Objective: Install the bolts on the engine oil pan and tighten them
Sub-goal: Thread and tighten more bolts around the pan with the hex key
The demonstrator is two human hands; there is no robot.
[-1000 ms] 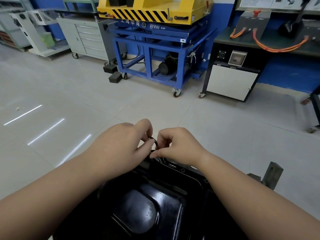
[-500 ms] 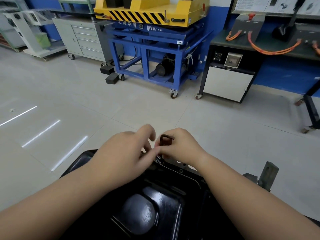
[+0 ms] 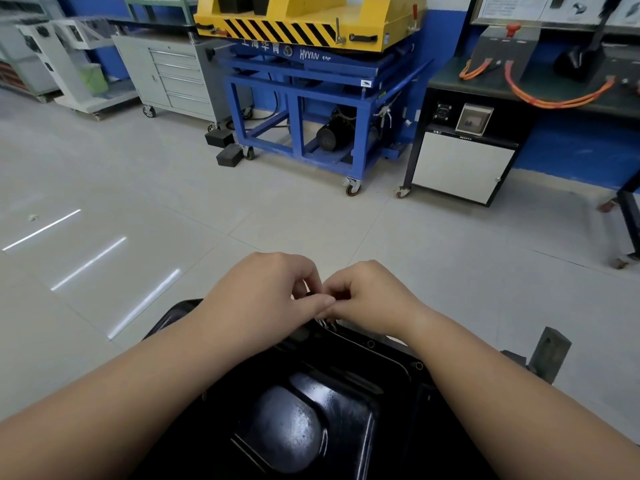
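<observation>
Head view: I see left hand and right hand meeting fingertip to fingertip just above the far edge of the black oil pan, both with fingers curled tight. Whatever they pinch is hidden, can't tell. Pan lies under both forearms; bolt holes show along its far right rim.

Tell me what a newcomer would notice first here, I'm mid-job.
First the left hand and right hand, fingertips meeting over the far rim of the black oil pan at bottom centre; anything they hold is hidden. Beyond, the yellow platform with black hazard stripes sits on a blue wheeled frame, with orange cables at upper right.
</observation>
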